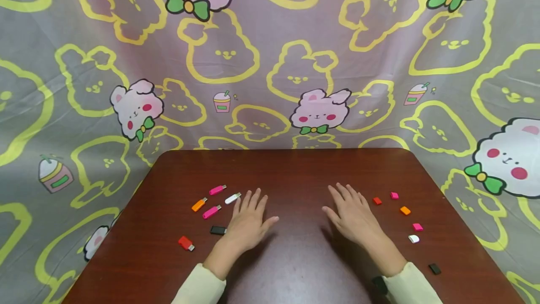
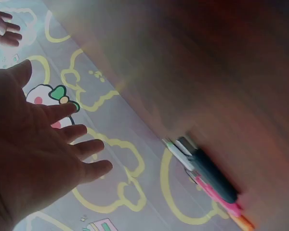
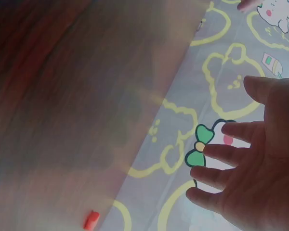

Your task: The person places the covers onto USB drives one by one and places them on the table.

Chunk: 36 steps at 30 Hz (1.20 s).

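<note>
Fingers (image 1: 254, 198) were extended, holding nothing, left hand (image 1: 246, 225) near black USB stick (image 1: 217, 230), right hand (image 1: 356, 216) well right of it; a low leftward sweep risked knocking it askew.

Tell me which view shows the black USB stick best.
The left wrist view: the black USB stick looks largest there, its plug showing. The head view shows it smaller, plug end hidden by the left hand. The right wrist view doesn't show it.
</note>
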Tool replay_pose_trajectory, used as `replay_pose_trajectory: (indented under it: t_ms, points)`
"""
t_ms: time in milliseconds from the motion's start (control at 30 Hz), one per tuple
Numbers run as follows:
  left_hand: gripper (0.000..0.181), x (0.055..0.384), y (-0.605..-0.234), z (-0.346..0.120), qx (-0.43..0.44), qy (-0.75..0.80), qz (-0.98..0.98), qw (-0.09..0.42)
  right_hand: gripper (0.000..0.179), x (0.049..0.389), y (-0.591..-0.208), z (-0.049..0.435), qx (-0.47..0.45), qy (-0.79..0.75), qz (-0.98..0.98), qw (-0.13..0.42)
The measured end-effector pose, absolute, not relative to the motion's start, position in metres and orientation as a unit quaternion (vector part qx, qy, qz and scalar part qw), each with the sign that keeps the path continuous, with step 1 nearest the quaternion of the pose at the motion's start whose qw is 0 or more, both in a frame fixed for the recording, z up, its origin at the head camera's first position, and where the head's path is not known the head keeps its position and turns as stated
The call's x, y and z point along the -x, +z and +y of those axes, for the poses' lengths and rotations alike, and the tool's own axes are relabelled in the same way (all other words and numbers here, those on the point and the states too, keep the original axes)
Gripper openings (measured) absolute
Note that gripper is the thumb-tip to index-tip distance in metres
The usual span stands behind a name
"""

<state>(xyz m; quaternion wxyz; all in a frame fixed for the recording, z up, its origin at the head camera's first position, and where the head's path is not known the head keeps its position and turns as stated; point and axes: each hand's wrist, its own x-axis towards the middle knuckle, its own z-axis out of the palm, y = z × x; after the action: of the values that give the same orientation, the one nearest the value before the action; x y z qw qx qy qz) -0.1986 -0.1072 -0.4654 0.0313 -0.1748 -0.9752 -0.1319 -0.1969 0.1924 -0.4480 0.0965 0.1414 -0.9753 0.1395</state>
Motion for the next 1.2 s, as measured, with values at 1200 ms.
replay_pose_trajectory:
  t_ms: [1200]
  points:
    - [0.070, 0.182, -0.471, -0.180, 0.207, -0.114, -0.971, 0.033, 0.063, 0.166, -0.452, 0.255, -0.124, 0.148, -0.977, 0.093]
